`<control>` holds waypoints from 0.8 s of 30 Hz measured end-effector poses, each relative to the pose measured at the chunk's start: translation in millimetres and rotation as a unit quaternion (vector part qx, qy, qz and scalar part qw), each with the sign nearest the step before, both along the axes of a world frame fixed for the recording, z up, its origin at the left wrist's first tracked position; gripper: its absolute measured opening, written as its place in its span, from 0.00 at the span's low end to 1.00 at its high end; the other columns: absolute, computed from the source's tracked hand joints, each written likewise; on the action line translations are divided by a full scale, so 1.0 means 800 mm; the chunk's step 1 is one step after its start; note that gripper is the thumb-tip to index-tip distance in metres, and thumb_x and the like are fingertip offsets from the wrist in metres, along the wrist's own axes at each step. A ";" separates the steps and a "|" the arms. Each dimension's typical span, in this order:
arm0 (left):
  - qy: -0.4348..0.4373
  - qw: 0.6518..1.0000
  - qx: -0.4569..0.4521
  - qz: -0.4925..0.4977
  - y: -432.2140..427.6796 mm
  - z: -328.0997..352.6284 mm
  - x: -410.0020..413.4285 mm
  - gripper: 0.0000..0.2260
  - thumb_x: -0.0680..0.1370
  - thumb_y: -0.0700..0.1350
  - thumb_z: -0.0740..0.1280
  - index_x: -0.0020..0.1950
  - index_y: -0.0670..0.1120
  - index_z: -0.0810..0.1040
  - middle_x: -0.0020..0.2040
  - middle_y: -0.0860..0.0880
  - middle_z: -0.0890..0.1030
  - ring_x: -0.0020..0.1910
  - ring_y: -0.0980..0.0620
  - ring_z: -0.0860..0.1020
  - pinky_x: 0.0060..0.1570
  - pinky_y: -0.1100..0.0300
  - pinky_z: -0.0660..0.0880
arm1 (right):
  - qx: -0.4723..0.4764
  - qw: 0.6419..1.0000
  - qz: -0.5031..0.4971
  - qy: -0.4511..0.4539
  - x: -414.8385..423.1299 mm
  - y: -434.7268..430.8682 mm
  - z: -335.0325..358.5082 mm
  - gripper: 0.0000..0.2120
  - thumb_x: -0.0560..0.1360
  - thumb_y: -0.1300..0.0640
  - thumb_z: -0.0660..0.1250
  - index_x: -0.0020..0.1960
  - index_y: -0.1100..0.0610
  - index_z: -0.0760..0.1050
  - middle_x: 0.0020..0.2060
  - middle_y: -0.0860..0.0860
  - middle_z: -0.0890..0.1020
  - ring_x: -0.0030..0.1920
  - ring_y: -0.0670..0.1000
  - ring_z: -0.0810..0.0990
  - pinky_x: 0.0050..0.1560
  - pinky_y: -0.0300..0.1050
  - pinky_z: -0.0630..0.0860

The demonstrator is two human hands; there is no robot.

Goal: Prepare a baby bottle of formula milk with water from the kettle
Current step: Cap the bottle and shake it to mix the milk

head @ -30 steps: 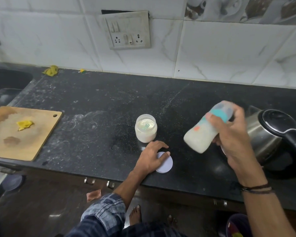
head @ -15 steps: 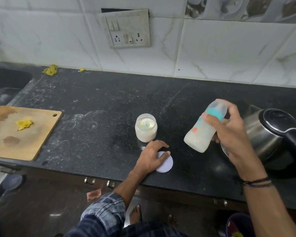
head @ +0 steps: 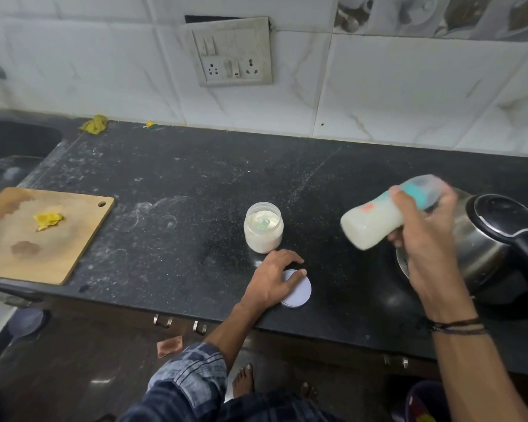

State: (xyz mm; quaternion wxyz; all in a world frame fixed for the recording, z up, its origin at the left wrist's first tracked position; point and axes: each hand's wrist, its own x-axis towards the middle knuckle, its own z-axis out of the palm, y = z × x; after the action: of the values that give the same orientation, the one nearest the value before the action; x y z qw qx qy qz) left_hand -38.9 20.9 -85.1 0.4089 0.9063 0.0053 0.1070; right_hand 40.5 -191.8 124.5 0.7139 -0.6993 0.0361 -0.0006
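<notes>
**Tipping further: baby bottle [head: 375, 223] swinging nearly flat in the right hand [head: 424, 239]**

Since half a second ago the baby bottle is leaning much further over. Its milky base is now pointing left of the grip and its teal collar and cap are blurring with motion. The left hand [head: 275, 278] is staying where it was.

Nearest the counter [head: 171, 184] edge, the left hand is resting on the white lid [head: 297, 289] with relaxed fingers spread over it, pressing it flat and not gripping it. Just beyond those fingertips the open formula jar [head: 263, 228] is standing upright, with a small greenish scoop [head: 264, 223] lying on the powder.

Right of the jar, the right hand is curling its fingers and thumb tightly round the bottle's upper part, holding it clear of the counter. Whitish liquid is filling most of the bottle. Directly behind and to the right of this grip, the steel kettle [head: 494, 242] is sitting with its black lid closed.

Well left of both hands, a wooden chopping board [head: 43, 236] is carrying a yellow scrap [head: 48, 220]. On the wall beyond, a socket plate [head: 233, 51] is hanging.
</notes>
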 end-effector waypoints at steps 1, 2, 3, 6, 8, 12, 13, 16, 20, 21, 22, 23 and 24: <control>-0.002 1.000 0.001 -0.001 0.001 -0.001 0.000 0.13 0.81 0.57 0.66 0.60 0.52 0.82 0.59 0.58 0.81 0.59 0.60 0.74 0.59 0.73 0.65 | -0.021 0.999 0.048 0.009 -0.001 0.001 -0.001 0.29 0.62 0.38 0.77 0.61 0.37 0.72 0.44 0.48 0.83 0.33 0.46 0.80 0.28 0.42 0.75; -0.004 1.000 0.001 -0.001 0.001 -0.001 -0.001 0.13 0.81 0.57 0.66 0.60 0.52 0.82 0.59 0.58 0.81 0.58 0.60 0.74 0.59 0.75 0.64 | -0.028 0.996 0.086 0.013 -0.001 0.001 -0.003 0.28 0.61 0.39 0.78 0.60 0.35 0.73 0.43 0.48 0.84 0.37 0.49 0.81 0.32 0.45 0.77; -0.006 1.000 0.000 -0.001 0.001 -0.001 -0.001 0.13 0.81 0.57 0.66 0.59 0.52 0.82 0.59 0.58 0.81 0.58 0.61 0.74 0.58 0.76 0.63 | -0.023 0.995 0.097 0.008 -0.002 -0.001 -0.002 0.27 0.62 0.41 0.79 0.59 0.33 0.75 0.43 0.45 0.85 0.40 0.50 0.82 0.36 0.48 0.78; -0.007 1.000 0.001 0.000 -0.001 -0.001 0.000 0.13 0.81 0.57 0.66 0.59 0.51 0.82 0.59 0.57 0.82 0.58 0.60 0.74 0.58 0.76 0.64 | 0.027 1.000 0.010 -0.009 0.001 -0.008 0.004 0.22 0.66 0.41 0.78 0.57 0.31 0.75 0.40 0.40 0.86 0.37 0.46 0.81 0.30 0.41 0.76; -0.006 1.000 0.002 0.000 0.000 -0.002 0.001 0.14 0.81 0.57 0.66 0.59 0.51 0.82 0.60 0.56 0.81 0.59 0.59 0.74 0.59 0.71 0.66 | 0.028 0.999 -0.017 -0.006 0.004 -0.008 0.006 0.23 0.67 0.38 0.78 0.59 0.34 0.73 0.37 0.42 0.85 0.28 0.42 0.77 0.23 0.37 0.70; 0.000 1.000 -0.001 -0.001 0.002 -0.003 0.000 0.14 0.81 0.58 0.66 0.60 0.51 0.82 0.60 0.57 0.81 0.60 0.59 0.74 0.60 0.63 0.71 | -0.002 1.000 0.025 -0.003 -0.005 -0.005 0.008 0.23 0.63 0.39 0.79 0.55 0.32 0.75 0.37 0.40 0.84 0.30 0.41 0.79 0.25 0.38 0.73; 0.002 1.000 -0.002 0.000 0.001 -0.002 0.000 0.14 0.81 0.58 0.66 0.60 0.51 0.82 0.60 0.57 0.81 0.60 0.59 0.74 0.60 0.62 0.71 | 0.019 1.000 -0.004 -0.010 -0.005 -0.007 0.011 0.22 0.65 0.39 0.79 0.55 0.33 0.75 0.38 0.39 0.84 0.32 0.41 0.80 0.26 0.38 0.74; 0.004 1.000 -0.001 0.001 0.000 0.000 0.000 0.15 0.81 0.58 0.65 0.60 0.51 0.82 0.60 0.56 0.81 0.60 0.58 0.75 0.60 0.61 0.72 | 0.036 0.998 -0.051 -0.020 0.001 -0.011 0.011 0.23 0.68 0.39 0.77 0.59 0.37 0.72 0.37 0.40 0.84 0.27 0.41 0.75 0.22 0.36 0.70; 0.006 1.000 -0.005 -0.001 0.001 0.000 0.000 0.16 0.80 0.59 0.64 0.60 0.51 0.82 0.60 0.56 0.81 0.60 0.58 0.75 0.60 0.58 0.73 | -0.015 0.999 0.051 -0.011 -0.008 -0.001 0.005 0.25 0.63 0.40 0.79 0.58 0.35 0.75 0.36 0.43 0.83 0.28 0.39 0.77 0.24 0.35 0.72; 0.007 1.000 -0.006 -0.001 0.001 0.000 0.000 0.16 0.80 0.59 0.65 0.60 0.51 0.82 0.60 0.56 0.81 0.60 0.58 0.75 0.60 0.58 0.73 | -0.003 0.999 0.037 -0.016 -0.009 -0.001 0.005 0.25 0.64 0.40 0.78 0.58 0.35 0.75 0.37 0.42 0.84 0.30 0.40 0.78 0.25 0.36 0.72; 0.009 1.000 -0.006 -0.001 0.000 0.001 0.000 0.16 0.80 0.59 0.64 0.60 0.51 0.82 0.60 0.56 0.81 0.60 0.58 0.75 0.60 0.58 0.73 | 0.017 1.000 0.006 -0.015 -0.008 -0.002 0.006 0.25 0.65 0.39 0.78 0.59 0.35 0.74 0.38 0.41 0.84 0.31 0.40 0.78 0.26 0.37 0.73; 0.010 1.000 -0.006 -0.001 0.000 0.003 0.000 0.16 0.80 0.59 0.64 0.60 0.51 0.82 0.60 0.56 0.81 0.59 0.58 0.75 0.60 0.58 0.73 | 0.033 0.999 -0.023 -0.011 -0.006 -0.004 0.004 0.25 0.66 0.38 0.77 0.60 0.35 0.73 0.38 0.40 0.85 0.31 0.40 0.78 0.27 0.37 0.73; 0.010 1.000 -0.006 0.000 -0.001 0.003 0.000 0.16 0.81 0.59 0.64 0.60 0.51 0.82 0.61 0.55 0.81 0.59 0.58 0.75 0.60 0.58 0.73 | 0.037 0.999 -0.037 -0.005 -0.004 -0.005 0.004 0.26 0.66 0.37 0.77 0.60 0.35 0.72 0.37 0.40 0.85 0.29 0.41 0.77 0.26 0.37 0.72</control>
State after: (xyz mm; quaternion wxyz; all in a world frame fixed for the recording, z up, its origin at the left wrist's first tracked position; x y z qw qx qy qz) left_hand -39.3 20.2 -82.6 0.4140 0.9049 0.0097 0.0982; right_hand 37.2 -196.1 127.9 0.7389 -0.6707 0.0586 -0.0292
